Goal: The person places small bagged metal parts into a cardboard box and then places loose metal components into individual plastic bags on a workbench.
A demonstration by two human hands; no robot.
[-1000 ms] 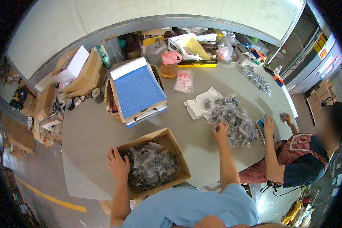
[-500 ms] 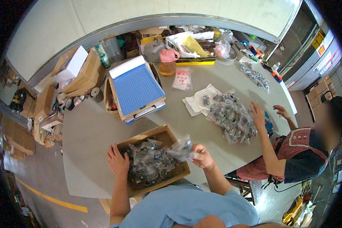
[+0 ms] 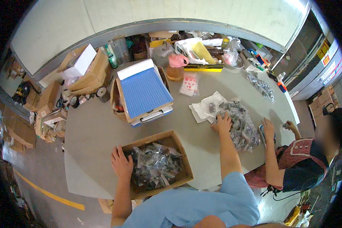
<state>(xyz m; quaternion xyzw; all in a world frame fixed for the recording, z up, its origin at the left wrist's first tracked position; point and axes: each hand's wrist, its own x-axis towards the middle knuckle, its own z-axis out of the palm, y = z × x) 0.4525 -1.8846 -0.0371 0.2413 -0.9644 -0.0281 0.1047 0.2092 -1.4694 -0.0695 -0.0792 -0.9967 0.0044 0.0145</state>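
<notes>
A cardboard box (image 3: pixel 189 175) holding a heap of small clear plastic bags (image 3: pixel 157 163) with dark parts in them sits at the table's near edge. My left hand (image 3: pixel 122 162) rests against the box's left rim, fingers apart. Farther off to the right, a wide pile of similar bags (image 3: pixel 245 131) lies partly over a white patterned paper sheet (image 3: pixel 205 106). My right hand (image 3: pixel 223 123) reaches onto that pile's left side, fingers spread over the bags; nothing gripped shows.
A co-worker's hands (image 3: pixel 269 129) are right of the pile, one by a blue object. A blue clipboard (image 3: pixel 146 93) lies on a container behind the box. A pink-lidded jug (image 3: pixel 176 68) and yellow-black carton (image 3: pixel 205 67) stand at the back. More bags (image 3: pixel 261 86) lie far right.
My right hand has let go of a bag at the box's right side and moved right and away to the pile. The co-worker's hands have shifted. My left hand stays at the box.
</notes>
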